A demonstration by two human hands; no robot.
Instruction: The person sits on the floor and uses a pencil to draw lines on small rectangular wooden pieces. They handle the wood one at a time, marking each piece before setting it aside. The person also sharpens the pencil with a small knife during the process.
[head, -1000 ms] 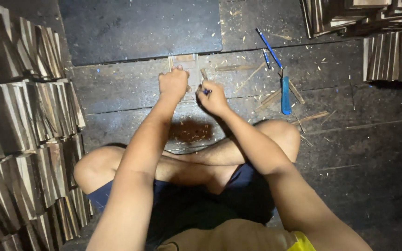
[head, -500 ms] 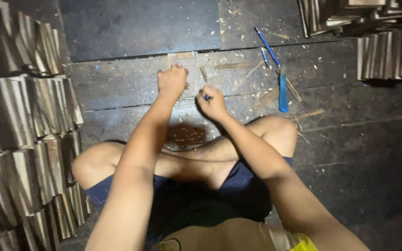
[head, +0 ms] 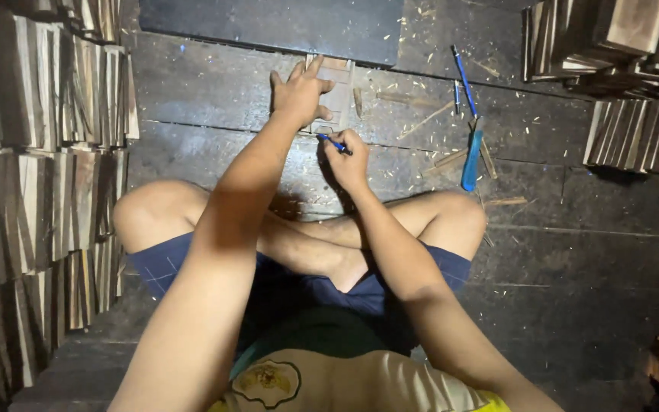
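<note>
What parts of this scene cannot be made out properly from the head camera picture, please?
- Small wooden piece: mostly covered by the left hand; its full outline is hidden.
- Blue pen: only a short length shows; the right hand wraps the rest, and its tip is too small to see.
- Stacked wood pieces: cut off by the left edge.
- Blue-handled tool: its working end is too dim to tell.

Floor: dark, worn wooden planks, littered with pale shavings. Stacked wood pieces line the left side; more stacks at upper right. Dark board at top. Light dim, centred.
</note>
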